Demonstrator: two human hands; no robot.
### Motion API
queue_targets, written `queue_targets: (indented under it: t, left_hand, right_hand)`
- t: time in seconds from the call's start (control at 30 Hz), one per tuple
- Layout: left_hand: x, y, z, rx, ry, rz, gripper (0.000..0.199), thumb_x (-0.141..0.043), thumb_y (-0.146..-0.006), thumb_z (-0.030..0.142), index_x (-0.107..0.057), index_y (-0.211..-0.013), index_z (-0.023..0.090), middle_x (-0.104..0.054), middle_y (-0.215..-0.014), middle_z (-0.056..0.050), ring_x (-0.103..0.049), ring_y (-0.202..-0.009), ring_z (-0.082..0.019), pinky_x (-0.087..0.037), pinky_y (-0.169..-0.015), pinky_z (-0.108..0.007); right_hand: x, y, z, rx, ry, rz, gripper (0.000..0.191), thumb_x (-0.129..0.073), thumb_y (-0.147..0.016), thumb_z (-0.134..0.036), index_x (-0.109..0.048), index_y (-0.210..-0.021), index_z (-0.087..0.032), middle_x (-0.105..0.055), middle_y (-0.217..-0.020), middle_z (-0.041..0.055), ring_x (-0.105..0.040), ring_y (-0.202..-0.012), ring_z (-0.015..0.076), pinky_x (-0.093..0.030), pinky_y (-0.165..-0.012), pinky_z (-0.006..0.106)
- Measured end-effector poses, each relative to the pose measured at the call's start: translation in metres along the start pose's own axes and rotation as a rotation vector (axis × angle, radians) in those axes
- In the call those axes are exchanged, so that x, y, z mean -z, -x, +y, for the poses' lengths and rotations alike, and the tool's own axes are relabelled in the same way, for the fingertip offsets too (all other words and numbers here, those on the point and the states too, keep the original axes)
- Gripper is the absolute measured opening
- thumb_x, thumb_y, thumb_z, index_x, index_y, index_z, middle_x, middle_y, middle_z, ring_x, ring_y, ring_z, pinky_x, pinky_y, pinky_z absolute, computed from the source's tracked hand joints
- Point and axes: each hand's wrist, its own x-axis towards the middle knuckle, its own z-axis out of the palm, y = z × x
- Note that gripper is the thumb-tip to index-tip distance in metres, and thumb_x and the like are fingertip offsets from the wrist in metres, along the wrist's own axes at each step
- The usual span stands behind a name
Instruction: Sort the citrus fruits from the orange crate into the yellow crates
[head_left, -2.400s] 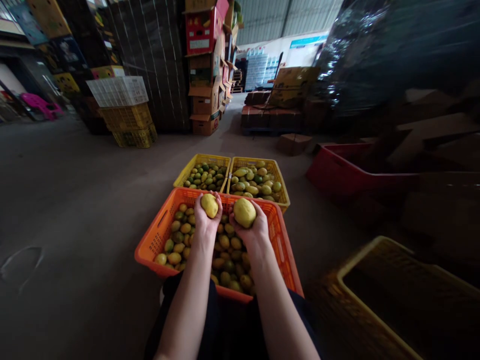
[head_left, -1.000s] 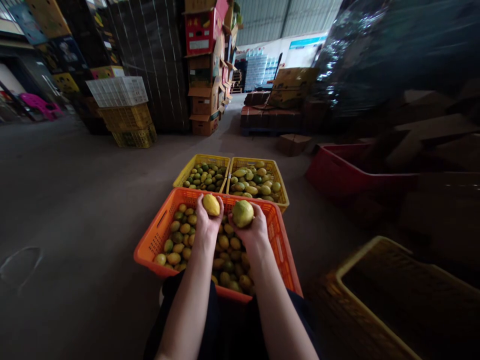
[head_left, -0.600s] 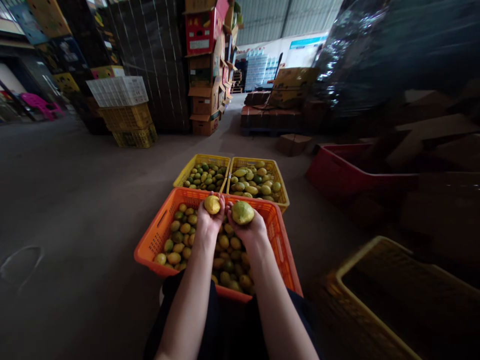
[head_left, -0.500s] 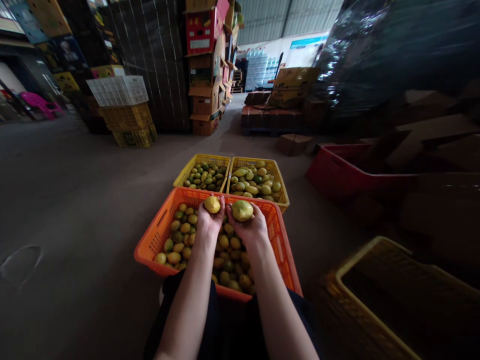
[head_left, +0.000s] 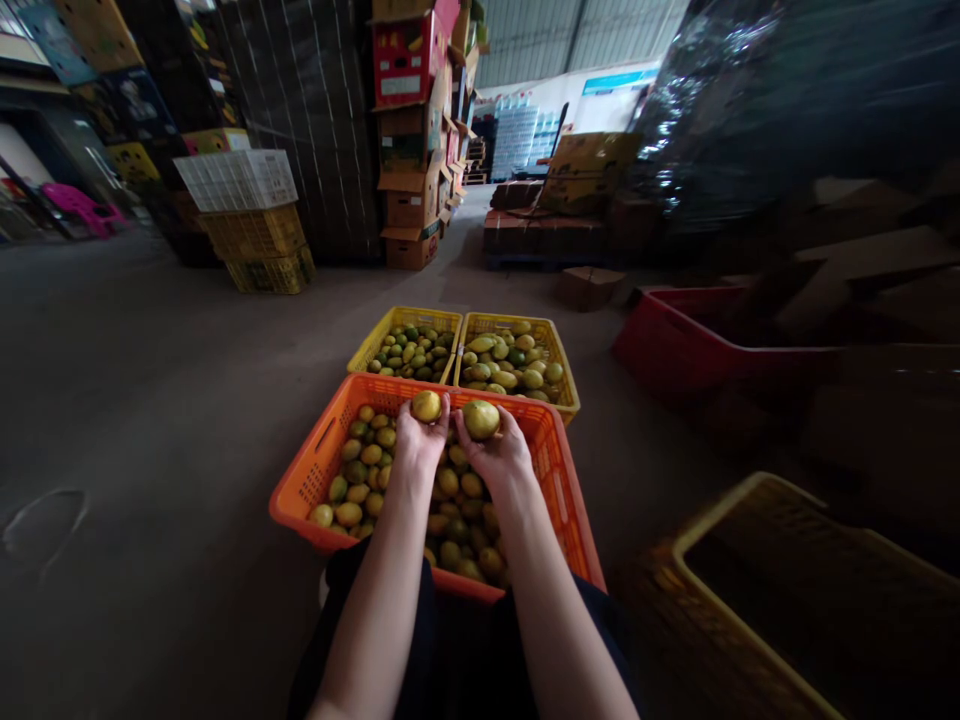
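Note:
My left hand (head_left: 420,436) holds a yellow lemon (head_left: 426,406) in its curled fingers, palm up. A larger yellow-green lemon (head_left: 481,420) rests in my right hand (head_left: 501,450), the thumb along its left side. Both hands are side by side above the far part of an orange crate (head_left: 309,478). Many loose yellow and greenish lemons (head_left: 349,514) lie in that crate, some hidden under my forearms. Just beyond stand a left yellow crate (head_left: 363,347) with greener fruit and a right yellow crate (head_left: 568,385) with larger yellow-green fruit.
An open yellowish crate (head_left: 720,515) is at the lower right, with a red bin (head_left: 667,345) behind it. Stacked white crate (head_left: 238,182) and yellow crates (head_left: 259,235) stand back left. Cardboard boxes (head_left: 409,205) and a loaded pallet (head_left: 544,235) are farther back.
The larger lemon has turned in my right hand and shifted slightly left. The lemon in my left hand has tilted and risen slightly. The crates look unchanged.

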Motion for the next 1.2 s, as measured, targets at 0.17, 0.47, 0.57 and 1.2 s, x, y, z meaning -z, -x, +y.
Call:
queue_targets:
  t: [0.17, 0.47, 0.57, 1.2]
  left_hand:
    - [0.0007, 0.0, -0.0011, 0.059, 0.034, -0.011, 0.021, -0.039, -0.09, 0.026, -0.055, -0.087, 0.014, -0.061, -0.078, -0.009, -0.062, -0.067, -0.014, -0.053, -0.055, -0.02]
    - [0.0066, 0.0007, -0.0013, 0.157, 0.117, -0.167, 0.029, -0.043, -0.086, 0.033, -0.058, -0.093, 0.009, -0.061, -0.081, -0.011, -0.063, -0.069, -0.015, -0.054, -0.051, -0.019]
    - [0.0061, -0.0011, -0.0024, 0.13, 0.102, -0.134, 0.023, -0.044, -0.085, 0.028, -0.058, -0.087, 0.01, -0.06, -0.077, -0.01, -0.062, -0.069, -0.015, -0.054, -0.051, -0.019]
    - [0.0022, -0.0003, -0.0073, -0.093, 0.072, 0.028, 0.012, -0.049, -0.082, 0.02, -0.052, -0.07, 0.017, -0.056, -0.065, 0.001, -0.059, -0.065, -0.011, -0.058, -0.064, -0.027]
  right_hand:
    - [-0.001, 0.0027, 0.0004, -0.004, -0.001, 0.0, 0.011, -0.047, -0.087, -0.025, -0.055, -0.092, -0.019, -0.06, -0.068, -0.0001, -0.064, -0.071, 0.0169, -0.059, -0.056, 0.029]
    - [-0.0001, 0.0051, -0.0014, -0.029, 0.075, -0.053, 0.024, -0.044, -0.086, -0.037, -0.056, -0.086, -0.016, -0.06, -0.063, 0.0053, -0.057, -0.057, 0.0155, -0.052, -0.045, 0.023]
    - [0.0011, 0.0043, -0.0027, -0.022, 0.094, -0.066, 0.023, -0.044, -0.085, -0.036, -0.055, -0.082, -0.016, -0.06, -0.061, 0.0055, -0.056, -0.055, 0.0151, -0.051, -0.044, 0.023]
    - [0.002, 0.0055, -0.0042, -0.009, 0.128, -0.02, 0.024, -0.044, -0.084, -0.039, -0.053, -0.079, -0.018, -0.058, -0.058, 0.0032, -0.054, -0.051, 0.0142, -0.047, -0.04, 0.021]
